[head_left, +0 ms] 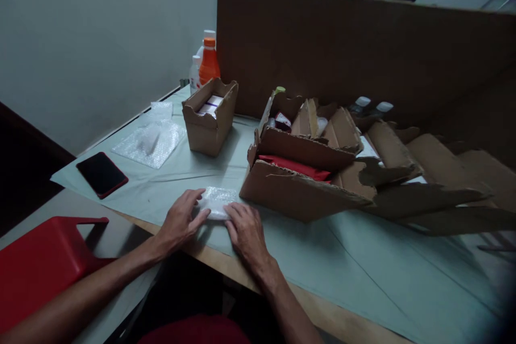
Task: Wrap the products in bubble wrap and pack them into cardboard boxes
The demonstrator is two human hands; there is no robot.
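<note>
A small bubble-wrapped packet (218, 201) lies on the cloth near the table's front edge. My left hand (186, 219) grips its left end, thumb along the near side and fingers over the far side. At the right end, my right hand (246, 227) has its fingers bent down onto the plastic and also holds it. What is inside the wrap cannot be made out. Beyond the packet and to the right stands a cardboard bin (306, 193) with a red packet (296, 167) in it.
Sheets of bubble wrap (161, 142) and a phone (102, 174) lie at left. A small cardboard box (205, 137) holds white cartons, with an orange bottle (209, 62) behind it. More cardboard bins (435, 161) extend right before a tall cardboard panel (355, 48). A red stool (44, 263) stands lower left.
</note>
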